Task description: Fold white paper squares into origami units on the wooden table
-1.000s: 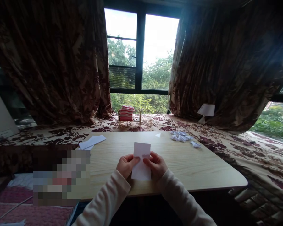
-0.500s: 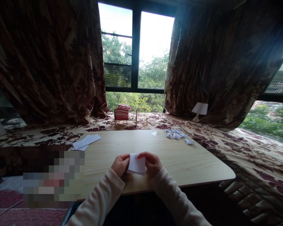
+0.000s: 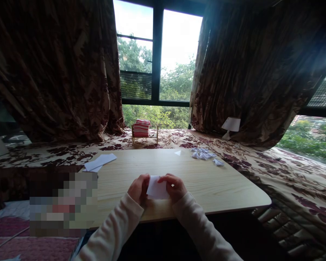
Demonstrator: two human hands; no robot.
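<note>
Between my two hands is a small white sheet of paper point(image 3: 156, 188), roughly square, held just above the near part of the table point(image 3: 141, 163). My left hand point(image 3: 139, 187) is closed on its left edge. My right hand point(image 3: 175, 186) pinches the right side, with a finger lying over the upper right corner. Whether the sheet is folded in layers I cannot tell. Toward the far right of the table lie several folded white paper pieces point(image 3: 202, 154), and one more folded piece point(image 3: 218, 162) sits just in front of them.
White paper strips point(image 3: 100, 162) lie at the table's left corner. A small triangular paper point(image 3: 178, 153) is near the back edge. Behind the table, a small rack with folded striped cloths point(image 3: 141, 128) and a white lamp point(image 3: 232, 124) stand on the patterned ledge point(image 3: 174, 137).
My right finger and thumb have shifted on the paper, leaving a small gap between them. The sheet is turned slightly, and its lower edge sits a little higher. Both hands keep hold.
</note>
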